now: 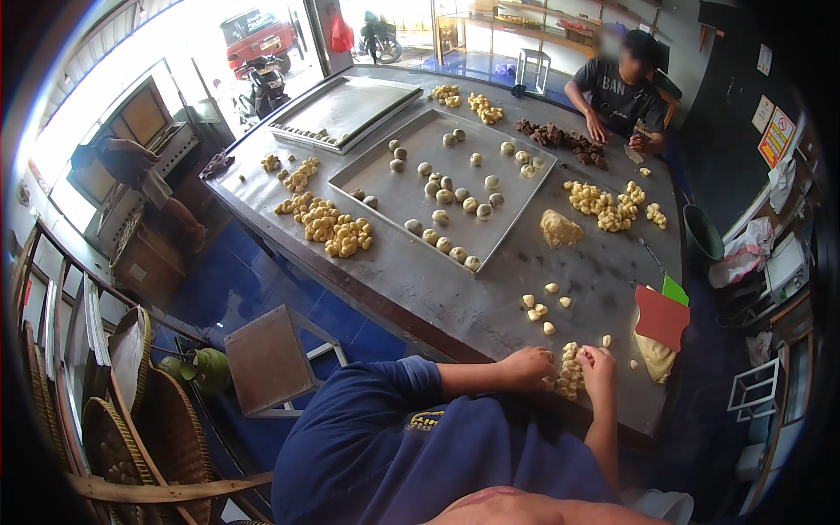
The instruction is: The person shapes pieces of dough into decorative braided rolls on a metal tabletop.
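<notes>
On the metal table (pixel 420 306), my left hand (pixel 530 367) has curled fingers beside a cluster of small pale dough pieces (pixel 570 378); what they hold, if anything, is hidden. My right hand (pixel 598 366) pinches at the cluster's upper right, holding what looks like one small piece. A few loose pieces (pixel 541 311) lie farther up. Off to the right, a red flat sheet (pixel 661 317) and a green one (pixel 674 290) rest by a mound of yellow dough (pixel 654 359). Beyond, a rough dough lump (pixel 560 229) sits near piled yellow pieces (pixel 593 199).
A tray (pixel 332 184) with several filled balls spans the middle; another tray (pixel 341 105) lies behind. A co-worker (pixel 626 105) handles brown pieces (pixel 564 140) at the far right; another person (pixel 131 175) stands left. A square stool (pixel 267 359) and baskets (pixel 175 429) are on my left.
</notes>
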Demonstrator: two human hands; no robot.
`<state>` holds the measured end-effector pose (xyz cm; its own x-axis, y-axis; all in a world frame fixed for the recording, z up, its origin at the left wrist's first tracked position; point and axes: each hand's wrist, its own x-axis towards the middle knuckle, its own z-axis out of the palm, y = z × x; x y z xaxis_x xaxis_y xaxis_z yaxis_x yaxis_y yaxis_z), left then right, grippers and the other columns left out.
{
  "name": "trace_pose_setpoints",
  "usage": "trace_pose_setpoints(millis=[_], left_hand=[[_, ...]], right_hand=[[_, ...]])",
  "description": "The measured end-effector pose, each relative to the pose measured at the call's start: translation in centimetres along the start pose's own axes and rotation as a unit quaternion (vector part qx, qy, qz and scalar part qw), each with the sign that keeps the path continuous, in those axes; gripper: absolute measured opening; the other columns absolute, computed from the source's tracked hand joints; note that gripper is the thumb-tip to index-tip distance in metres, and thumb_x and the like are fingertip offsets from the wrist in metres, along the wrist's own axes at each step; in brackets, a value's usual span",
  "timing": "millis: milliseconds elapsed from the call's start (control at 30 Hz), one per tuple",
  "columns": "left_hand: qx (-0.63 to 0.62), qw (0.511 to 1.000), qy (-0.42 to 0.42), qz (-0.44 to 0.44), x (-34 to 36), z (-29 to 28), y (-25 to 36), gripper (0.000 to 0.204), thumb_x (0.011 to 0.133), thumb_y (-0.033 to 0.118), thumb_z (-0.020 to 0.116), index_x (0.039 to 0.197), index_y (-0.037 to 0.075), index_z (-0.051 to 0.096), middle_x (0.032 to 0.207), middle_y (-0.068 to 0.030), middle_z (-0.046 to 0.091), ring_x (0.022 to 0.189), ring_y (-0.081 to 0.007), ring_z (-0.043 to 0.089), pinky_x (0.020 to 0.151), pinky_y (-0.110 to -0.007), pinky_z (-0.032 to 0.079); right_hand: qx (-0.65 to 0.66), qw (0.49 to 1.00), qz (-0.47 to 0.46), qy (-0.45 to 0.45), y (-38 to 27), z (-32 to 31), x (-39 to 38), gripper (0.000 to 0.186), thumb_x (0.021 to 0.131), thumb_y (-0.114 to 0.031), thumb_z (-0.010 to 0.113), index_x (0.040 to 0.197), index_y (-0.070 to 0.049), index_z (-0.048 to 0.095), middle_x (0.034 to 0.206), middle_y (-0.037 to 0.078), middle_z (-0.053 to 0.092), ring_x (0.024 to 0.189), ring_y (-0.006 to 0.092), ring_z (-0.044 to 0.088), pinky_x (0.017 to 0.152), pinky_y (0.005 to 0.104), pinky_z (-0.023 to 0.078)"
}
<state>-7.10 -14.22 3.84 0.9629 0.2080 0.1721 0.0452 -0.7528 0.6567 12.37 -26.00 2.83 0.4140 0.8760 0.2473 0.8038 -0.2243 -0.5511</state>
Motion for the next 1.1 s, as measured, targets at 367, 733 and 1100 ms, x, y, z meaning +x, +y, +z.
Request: trace_pose_setpoints(millis=[367, 733, 1100], left_hand=[[-0.039, 0.991, 0.075, 0.103, 0.0, -0.7, -0.8, 0.013, 0.083, 0.015, 0.063, 0.092, 0.006, 0.065, 0.079, -0.0137, 0.067, 0.075, -0.0296, 0.067, 0.070, -0.042, 0.052], [-0.161, 0.971, 0.177, 0.007, 0.5, -2.8, -2.1, 0.014, 0.093, 0.010, 0.056, 0.096, 0.002, 0.066, 0.076, -0.0093, 0.067, 0.068, -0.0175, 0.067, 0.065, -0.034, 0.053], [-0.270, 0.957, 0.083, -0.070, 0.8, -3.0, -2.3, 0.031, 0.086, -0.003, 0.054, 0.117, 0.002, 0.061, 0.091, -0.0112, 0.067, 0.073, -0.0190, 0.068, 0.061, -0.031, 0.053]], right_hand=[[0.062, 0.996, -0.012, 0.068, -3.1, -0.9, 0.7, 0.021, 0.075, 0.003, 0.072, 0.095, -0.002, 0.066, 0.086, 0.009, 0.063, 0.083, 0.0208, 0.062, 0.067, 0.0315, 0.050], [0.289, 0.950, 0.101, 0.056, -2.0, -0.8, 0.1, 0.023, 0.099, -0.015, 0.056, 0.107, 0.005, 0.065, 0.089, 0.008, 0.067, 0.072, 0.0118, 0.063, 0.066, 0.0252, 0.054], [0.193, 0.970, 0.131, 0.072, -2.8, -3.1, -0.8, 0.022, 0.101, -0.015, 0.052, 0.115, -0.003, 0.064, 0.107, 0.006, 0.066, 0.078, 0.0063, 0.056, 0.063, 0.0218, 0.046]])
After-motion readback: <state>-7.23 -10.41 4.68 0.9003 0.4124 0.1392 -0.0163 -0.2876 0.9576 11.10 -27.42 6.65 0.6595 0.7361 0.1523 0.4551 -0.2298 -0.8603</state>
